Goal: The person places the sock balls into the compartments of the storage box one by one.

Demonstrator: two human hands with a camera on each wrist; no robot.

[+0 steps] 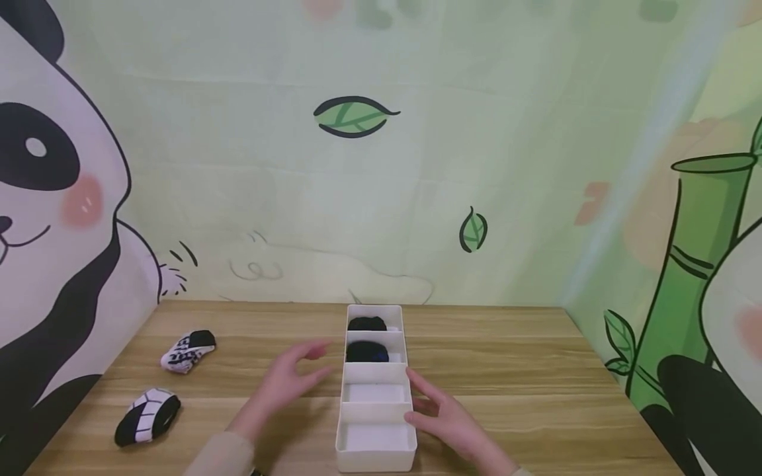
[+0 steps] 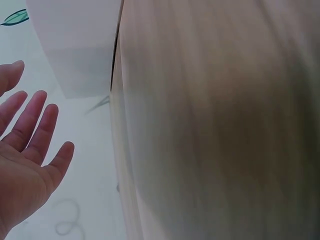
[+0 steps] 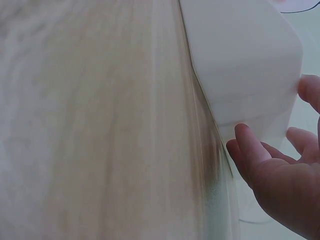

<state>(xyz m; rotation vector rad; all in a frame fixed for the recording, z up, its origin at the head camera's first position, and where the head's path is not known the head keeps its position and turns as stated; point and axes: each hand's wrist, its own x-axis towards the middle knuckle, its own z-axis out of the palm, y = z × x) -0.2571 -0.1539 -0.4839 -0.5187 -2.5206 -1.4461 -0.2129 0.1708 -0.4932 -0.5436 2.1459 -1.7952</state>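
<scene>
A long white divided box (image 1: 376, 461) stands on the table, its row of compartments running away from me. Dark bundles that look like folded socks lie in the two far compartments, one black bundle (image 1: 366, 324) at the back and another (image 1: 366, 352) before it; the two near ones are bare. My left hand (image 1: 292, 373) hovers just left of the box with fingers spread, apart from it and holding nothing. On the other side, my right hand (image 1: 449, 420) touches the right wall with its fingertips; the right wrist view shows these fingers (image 3: 255, 147) loosely bent against the white wall.
Two black-and-white bundles, seemingly folded socks, lie at the table's left: a speckled one (image 1: 187, 352) farther back and a checked one (image 1: 147, 418) nearer. Behind the wooden table (image 1: 506, 357) hangs a backdrop (image 1: 536, 198) printed with pandas, leaves and bamboo.
</scene>
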